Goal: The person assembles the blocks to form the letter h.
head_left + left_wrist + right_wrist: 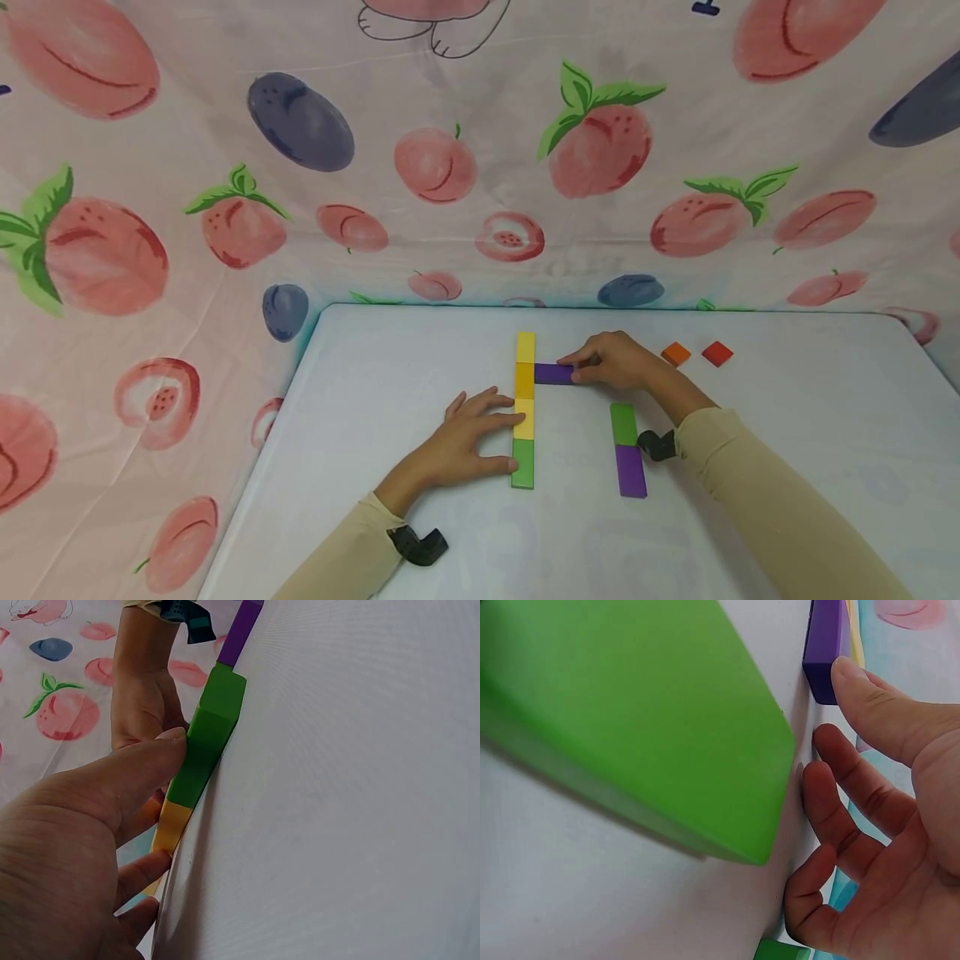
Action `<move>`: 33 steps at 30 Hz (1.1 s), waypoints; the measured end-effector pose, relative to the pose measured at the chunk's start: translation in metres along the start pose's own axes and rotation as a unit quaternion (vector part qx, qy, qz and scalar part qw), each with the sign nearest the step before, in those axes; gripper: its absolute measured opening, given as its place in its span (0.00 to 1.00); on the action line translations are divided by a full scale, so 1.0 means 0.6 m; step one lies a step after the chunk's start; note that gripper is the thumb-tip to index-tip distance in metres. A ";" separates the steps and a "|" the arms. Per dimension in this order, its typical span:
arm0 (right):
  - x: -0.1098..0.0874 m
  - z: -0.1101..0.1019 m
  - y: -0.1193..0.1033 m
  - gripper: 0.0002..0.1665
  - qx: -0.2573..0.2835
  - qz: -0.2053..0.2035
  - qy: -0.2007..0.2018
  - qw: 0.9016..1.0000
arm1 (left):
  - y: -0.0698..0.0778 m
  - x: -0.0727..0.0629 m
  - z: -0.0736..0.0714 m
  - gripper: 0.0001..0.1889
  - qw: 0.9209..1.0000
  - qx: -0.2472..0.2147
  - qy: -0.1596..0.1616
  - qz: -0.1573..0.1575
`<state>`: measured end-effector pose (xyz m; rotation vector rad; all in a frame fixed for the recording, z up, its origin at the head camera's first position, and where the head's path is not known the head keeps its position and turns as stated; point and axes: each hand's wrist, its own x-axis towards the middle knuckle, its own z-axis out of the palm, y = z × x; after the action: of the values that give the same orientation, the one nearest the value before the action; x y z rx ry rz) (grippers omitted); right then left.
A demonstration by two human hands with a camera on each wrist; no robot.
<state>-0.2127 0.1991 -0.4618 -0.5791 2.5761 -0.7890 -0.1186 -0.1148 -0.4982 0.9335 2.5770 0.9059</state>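
Purple is the held block (pixel 552 374), pinched between the thumb and forefinger of the right hand (pixel 618 360), with the thumb set at its outer end and the forefinger at its far edge. By the fingers of the left hand (pixel 471 442) nothing is gripped; they are spread fairly straight, the thumb touching the side of the green block (pixel 523 468) and another fingertip resting on the lower yellow block (pixel 528 427).

The held block lies crosswise on the bench (pixel 810 433), its inner end at the side of the amber block (pixel 524 382); whether a hairline gap is left cannot be told. In one straight column are set, from the far end, the upper yellow block (pixel 526 347), the amber, the lower yellow and the green.

For a neat joint, the held block should be kept flat and square to the column, with the push given along its length by the thumb. Too hard a push could shove the amber block out of line, so the column is best steadied from the opposite side, nearer the joint.

Beside the right wrist, the light green block (pixel 623 425) and the purple block (pixel 631 472) are laid end to end; care is needed lest they be brushed by the wrist camera (pixel 658 445). Farther off, the orange block (pixel 676 354) and the red block (pixel 717 353) are left apart.
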 end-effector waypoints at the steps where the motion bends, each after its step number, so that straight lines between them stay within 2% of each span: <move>1: 0.000 0.000 0.000 0.21 0.000 0.000 0.000 1.000 | 0.000 0.000 0.000 0.33 1.000 0.000 0.000 0.001; 33: 0.000 -0.004 -0.004 0.21 0.000 0.003 -0.007 1.000 | 0.002 0.000 -0.001 0.33 1.000 0.000 -0.001 -0.003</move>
<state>-0.2133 0.1981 -0.4587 -0.5749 2.5641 -0.7793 -0.1181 -0.1140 -0.4969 0.9252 2.5759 0.9029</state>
